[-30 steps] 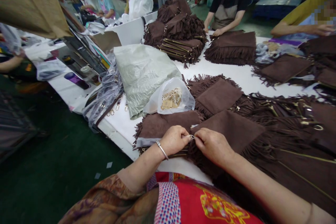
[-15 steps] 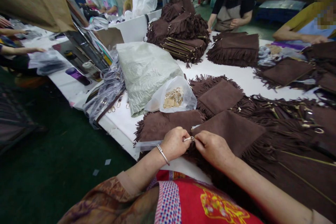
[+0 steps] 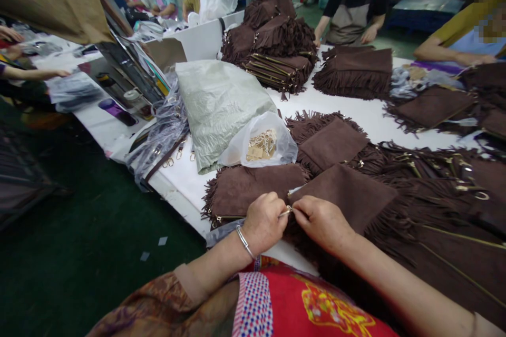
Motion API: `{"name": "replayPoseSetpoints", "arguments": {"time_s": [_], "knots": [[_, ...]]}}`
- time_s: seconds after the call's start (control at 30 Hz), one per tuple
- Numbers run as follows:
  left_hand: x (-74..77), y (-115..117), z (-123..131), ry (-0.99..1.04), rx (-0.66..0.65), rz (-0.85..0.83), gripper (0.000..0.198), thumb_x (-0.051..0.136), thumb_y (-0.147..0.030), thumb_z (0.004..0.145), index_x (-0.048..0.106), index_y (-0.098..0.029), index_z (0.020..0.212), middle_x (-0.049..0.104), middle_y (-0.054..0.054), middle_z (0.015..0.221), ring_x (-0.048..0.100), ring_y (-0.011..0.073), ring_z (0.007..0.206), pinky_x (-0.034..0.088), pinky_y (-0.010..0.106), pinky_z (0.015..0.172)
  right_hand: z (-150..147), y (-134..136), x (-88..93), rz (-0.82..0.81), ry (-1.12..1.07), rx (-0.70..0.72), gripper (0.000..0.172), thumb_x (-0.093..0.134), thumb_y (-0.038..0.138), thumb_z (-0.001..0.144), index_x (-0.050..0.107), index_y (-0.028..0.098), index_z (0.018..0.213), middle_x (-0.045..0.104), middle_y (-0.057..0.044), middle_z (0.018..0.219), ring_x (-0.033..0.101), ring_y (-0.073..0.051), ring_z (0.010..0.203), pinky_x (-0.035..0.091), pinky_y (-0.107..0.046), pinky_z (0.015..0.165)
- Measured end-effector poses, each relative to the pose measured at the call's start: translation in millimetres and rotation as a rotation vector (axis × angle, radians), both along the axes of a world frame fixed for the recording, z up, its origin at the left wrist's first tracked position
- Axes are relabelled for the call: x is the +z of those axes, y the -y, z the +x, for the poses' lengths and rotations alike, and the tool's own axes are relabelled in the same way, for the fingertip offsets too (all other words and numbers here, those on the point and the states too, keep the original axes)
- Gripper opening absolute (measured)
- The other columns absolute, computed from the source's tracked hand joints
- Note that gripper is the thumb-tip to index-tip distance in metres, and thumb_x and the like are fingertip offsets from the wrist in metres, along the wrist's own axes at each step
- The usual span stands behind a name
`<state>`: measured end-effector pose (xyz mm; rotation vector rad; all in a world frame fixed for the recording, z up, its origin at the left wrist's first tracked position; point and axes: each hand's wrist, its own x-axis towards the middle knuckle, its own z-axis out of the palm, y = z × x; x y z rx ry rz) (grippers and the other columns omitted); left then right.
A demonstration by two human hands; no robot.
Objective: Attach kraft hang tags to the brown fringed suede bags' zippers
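Both the left hand [image 3: 264, 222] and right hand [image 3: 322, 221] are pinching a tiny metal piece [image 3: 287, 211], mostly hidden, over a brown fringed bag [image 3: 343, 192].

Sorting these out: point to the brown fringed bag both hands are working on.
The flat fringed bag just beyond the right hand; it and the left hand pinch a metal fitting at its near corner.

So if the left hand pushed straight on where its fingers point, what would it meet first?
Probably the right hand: the left hand points at it, both pinching a small metal piece over a brown fringed bag.
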<state>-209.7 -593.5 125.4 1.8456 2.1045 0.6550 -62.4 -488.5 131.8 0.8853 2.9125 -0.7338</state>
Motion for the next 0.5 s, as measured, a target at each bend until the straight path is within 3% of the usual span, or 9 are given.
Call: {"name": "replayPoseSetpoints", "arguments": {"time_s": [0.23, 0.5], "knots": [[1.7, 6, 4, -0.216, -0.087, 0.068, 0.021, 0.047, -0.020, 0.093, 0.057, -0.019, 0.074, 0.055, 0.005, 0.082, 0.049, 0.0191, 0.079, 0.041, 0.033, 0.069, -1, 0, 6.0, 0.026, 0.042, 0.030, 0.021, 0.047, 0.022, 0.090, 0.066, 0.021, 0.083, 0.069, -0.004, 0.083, 0.065, -0.018, 0.082, 0.042, -0.027, 0.071], [-2.9, 11, 3, -0.342, -0.211, 0.149, 0.025, 0.044, -0.019, 0.096, 0.057, -0.018, 0.074, 0.050, 0.005, 0.077, 0.043, 0.0195, 0.075, 0.033, 0.034, 0.062, -8, -12, 20.4, 0.052, 0.113, 0.193, 0.018, 0.051, 0.021, 0.089, 0.063, 0.022, 0.075, 0.067, -0.003, 0.081, 0.065, -0.017, 0.077, 0.039, -0.027, 0.064]]}}
